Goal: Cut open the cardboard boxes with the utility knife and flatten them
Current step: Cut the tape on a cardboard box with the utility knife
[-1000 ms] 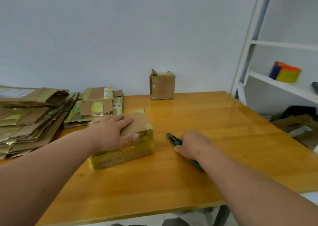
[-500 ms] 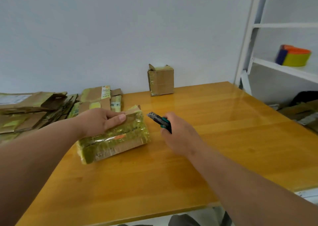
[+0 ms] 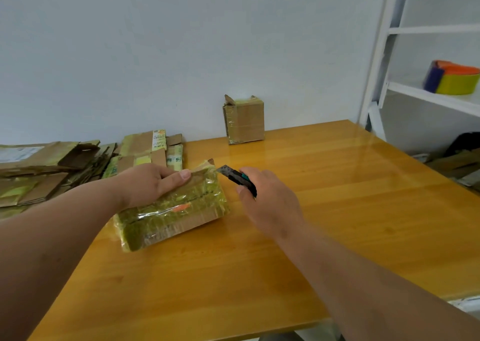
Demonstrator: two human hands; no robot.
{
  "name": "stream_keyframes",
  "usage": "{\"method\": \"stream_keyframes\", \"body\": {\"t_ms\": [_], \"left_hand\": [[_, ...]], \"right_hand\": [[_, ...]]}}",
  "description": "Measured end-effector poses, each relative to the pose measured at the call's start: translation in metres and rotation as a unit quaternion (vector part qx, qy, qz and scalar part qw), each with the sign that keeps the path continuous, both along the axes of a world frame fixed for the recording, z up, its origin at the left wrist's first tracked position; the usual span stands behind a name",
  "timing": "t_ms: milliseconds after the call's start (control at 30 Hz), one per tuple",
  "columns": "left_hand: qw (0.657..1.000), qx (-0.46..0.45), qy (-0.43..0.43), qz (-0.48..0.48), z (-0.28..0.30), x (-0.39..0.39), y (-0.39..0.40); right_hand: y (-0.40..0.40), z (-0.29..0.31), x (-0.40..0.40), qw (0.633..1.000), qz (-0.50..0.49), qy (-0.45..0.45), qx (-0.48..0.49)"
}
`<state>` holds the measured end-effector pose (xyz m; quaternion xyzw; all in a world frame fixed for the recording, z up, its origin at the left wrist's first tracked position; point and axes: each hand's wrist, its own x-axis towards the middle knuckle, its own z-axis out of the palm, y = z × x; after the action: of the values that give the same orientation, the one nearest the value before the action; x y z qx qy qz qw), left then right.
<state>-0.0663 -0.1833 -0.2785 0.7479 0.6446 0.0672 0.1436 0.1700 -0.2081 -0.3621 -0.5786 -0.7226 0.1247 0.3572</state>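
A flat cardboard box [image 3: 176,213] wrapped in yellow-green tape lies on the wooden table [image 3: 337,211], tipped up on its long side. My left hand [image 3: 148,182] grips its upper edge, thumb on the near face. My right hand [image 3: 265,200] holds a black and teal utility knife [image 3: 235,177]. The knife's blade tip points at the box's far right corner and is almost touching it. A second small box [image 3: 244,120] stands upright at the back by the wall, one top flap torn open.
Stacks of flattened cardboard [image 3: 52,169] cover the table's left side up to the wall. A white shelf frame [image 3: 376,68] stands at the right with a coloured roll [image 3: 452,77] on a shelf. More cardboard [image 3: 457,164] lies beyond the table's right edge.
My right hand picked the knife up off the table and brought its blade to the box's far corner. My left hand tipped the box up from lying flat.
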Motion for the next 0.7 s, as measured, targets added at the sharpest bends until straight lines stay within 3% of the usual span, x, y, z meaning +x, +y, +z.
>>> {"method": "stream_keyframes", "body": {"t_ms": [500, 700], "left_hand": [[1.0, -0.01, 0.002, 0.017, -0.001, 0.0, 0.001], [1.0, -0.016, 0.021, 0.011, 0.001, 0.002, 0.003]], "right_hand": [[0.003, 0.0, -0.009, 0.999, -0.016, -0.004, 0.032], [0.004, 0.0, -0.011, 0.994, -0.041, -0.07, 0.075]]}}
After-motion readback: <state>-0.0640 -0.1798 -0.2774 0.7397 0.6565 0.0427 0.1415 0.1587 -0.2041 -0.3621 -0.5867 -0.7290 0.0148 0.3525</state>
